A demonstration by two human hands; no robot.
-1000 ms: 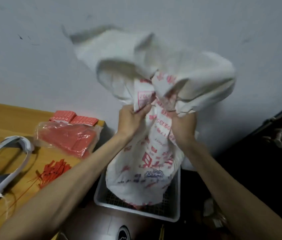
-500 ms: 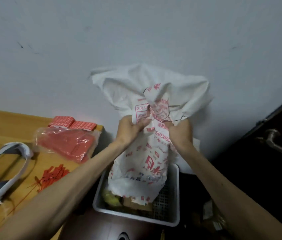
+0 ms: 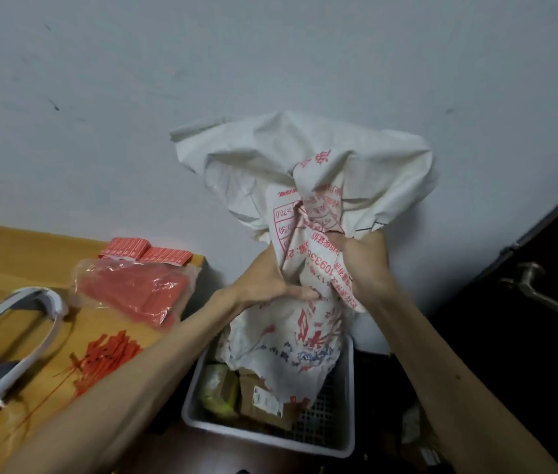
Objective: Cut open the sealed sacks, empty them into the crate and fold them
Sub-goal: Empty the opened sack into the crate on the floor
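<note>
A white woven sack (image 3: 305, 186) with red print hangs upside down over a grey plastic crate (image 3: 267, 436) on the floor. My left hand (image 3: 263, 282) grips the sack's bunched middle from the left, thumb pressed into the cloth. My right hand (image 3: 363, 258) grips the same bunch from the right. The sack's open end dips into the crate. Several packages (image 3: 260, 398), brown and yellow-green, lie in the crate under the sack's mouth.
A wooden table (image 3: 4, 261) stands at left with a clear bag of red items (image 3: 137, 292), red boxes (image 3: 147, 251), loose red ties (image 3: 106, 357) and a white curved device (image 3: 21, 340). A dark door with a metal handle (image 3: 534, 285) is at right.
The sack has come down from its raised, flung-up position and its bulge has shrunk. Packages now lie in the crate below its mouth. Both hands keep their hold.
</note>
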